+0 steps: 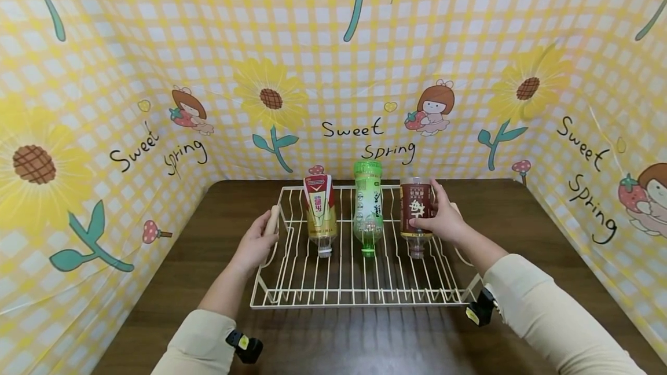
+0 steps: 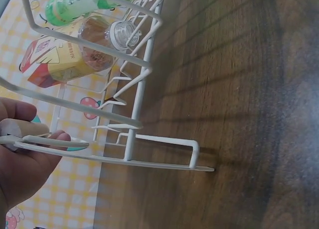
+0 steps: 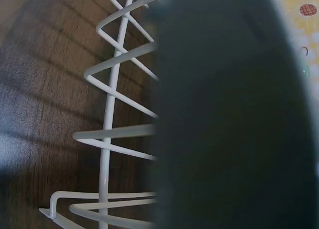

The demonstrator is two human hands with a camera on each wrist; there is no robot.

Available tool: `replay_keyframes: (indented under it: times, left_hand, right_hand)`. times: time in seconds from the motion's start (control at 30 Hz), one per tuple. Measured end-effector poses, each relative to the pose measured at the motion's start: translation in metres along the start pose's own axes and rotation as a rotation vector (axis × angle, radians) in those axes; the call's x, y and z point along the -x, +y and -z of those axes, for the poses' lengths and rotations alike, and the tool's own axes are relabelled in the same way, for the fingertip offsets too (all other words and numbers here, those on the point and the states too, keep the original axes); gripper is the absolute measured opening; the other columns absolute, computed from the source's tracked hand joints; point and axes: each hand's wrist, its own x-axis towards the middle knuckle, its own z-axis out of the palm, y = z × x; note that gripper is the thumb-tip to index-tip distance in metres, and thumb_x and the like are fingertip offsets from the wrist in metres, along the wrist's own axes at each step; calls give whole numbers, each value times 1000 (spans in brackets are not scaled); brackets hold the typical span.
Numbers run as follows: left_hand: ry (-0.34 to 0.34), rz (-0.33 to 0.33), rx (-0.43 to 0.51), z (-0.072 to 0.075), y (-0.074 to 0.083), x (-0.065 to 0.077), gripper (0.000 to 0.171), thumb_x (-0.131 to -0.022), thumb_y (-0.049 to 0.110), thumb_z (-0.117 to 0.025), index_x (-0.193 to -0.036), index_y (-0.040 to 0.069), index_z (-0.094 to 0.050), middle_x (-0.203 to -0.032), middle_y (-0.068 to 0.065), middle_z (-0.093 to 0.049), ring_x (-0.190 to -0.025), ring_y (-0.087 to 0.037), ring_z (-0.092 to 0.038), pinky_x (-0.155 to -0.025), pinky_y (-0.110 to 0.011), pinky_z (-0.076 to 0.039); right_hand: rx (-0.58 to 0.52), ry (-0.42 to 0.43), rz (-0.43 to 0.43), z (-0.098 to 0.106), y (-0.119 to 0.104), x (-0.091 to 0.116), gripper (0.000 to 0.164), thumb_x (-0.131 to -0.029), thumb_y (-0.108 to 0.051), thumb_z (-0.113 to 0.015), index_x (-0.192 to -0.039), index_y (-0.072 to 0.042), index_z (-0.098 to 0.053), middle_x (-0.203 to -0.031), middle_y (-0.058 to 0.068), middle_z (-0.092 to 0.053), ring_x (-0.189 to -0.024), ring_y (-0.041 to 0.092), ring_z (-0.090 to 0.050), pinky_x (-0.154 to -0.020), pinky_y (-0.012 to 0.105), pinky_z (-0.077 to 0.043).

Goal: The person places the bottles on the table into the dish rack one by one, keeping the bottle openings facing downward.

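In the head view, my left hand [image 1: 255,245] grips the wooden handle [image 1: 272,220] on the left side of a cream wire rack [image 1: 359,306]. My right hand [image 1: 449,219] holds a dark red bottle [image 1: 414,207] at the rack's right, thumb in front and fingers at its far side. Left of it are a green bottle [image 1: 367,201] and a red-and-gold bottle [image 1: 320,207]. All three have their necks downward. The left wrist view shows fingers around the handle [image 2: 30,128]. A dark blurred shape hides my right hand in the right wrist view.
The rack stands on a dark wood table [image 1: 359,340]. Behind and at both sides hangs a yellow checked cloth [image 1: 333,74] with flowers and lettering. The rack's right handle [image 1: 461,254] is partly behind my right hand and arm.
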Motion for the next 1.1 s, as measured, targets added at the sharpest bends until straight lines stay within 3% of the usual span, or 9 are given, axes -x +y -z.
replay_keyframes:
  times: [0.13,0.27,0.37,0.5,0.77,1.1]
  left_hand:
    - [4,2,11,-1,0,0,68,-96,-5,-42,-155,-5,-8,-160,-28,-17,-143,-42,-31,-119,-49,-26]
    - [7,-3,21,-1,1,0,68,-96,-5,-42,-155,-5,-9,-159,-28,-18,-143,-42,-31,-119,-49,-25]
    - [10,-4,25,-1,0,0,68,-95,-5,-42,-155,-4,-9,-159,-28,-20,-142,-41,-32,-120,-49,-25]
    - [13,-8,26,-2,-1,1,69,-95,-4,-43,-155,-4,-9,-158,-29,-22,-142,-41,-32,-120,-48,-24]
    - [19,-15,18,-2,0,2,69,-95,-5,-43,-155,-4,-9,-156,-30,-25,-141,-40,-33,-120,-48,-24]
    - [26,-24,6,-2,-1,3,70,-94,-3,-45,-155,-4,-11,-159,-29,-19,-146,-40,-22,-122,-50,-18]
  right_hand:
    - [-4,8,7,-1,2,0,112,-86,-11,-72,-156,-16,15,-151,41,-24,-139,51,-33,-99,55,-49]
    - [-5,9,33,-4,3,-1,109,-88,-10,-69,-156,-14,16,-160,34,-2,-141,51,-29,-100,57,-48]
    - [18,5,29,-6,6,-1,107,-91,-12,-68,-156,-15,17,-161,32,-1,-141,51,-29,-100,56,-49]
    - [87,-4,14,-8,9,-2,103,-94,-19,-65,-156,-16,17,-156,36,-17,-138,51,-33,-96,53,-51]
    - [189,6,20,-11,12,-3,97,-97,-26,-61,-157,-13,14,-154,38,-21,-136,52,-36,-101,55,-47]
    - [200,16,6,-13,10,0,97,-97,-27,-59,-156,-14,17,-154,37,-22,-136,52,-35,-103,58,-44]
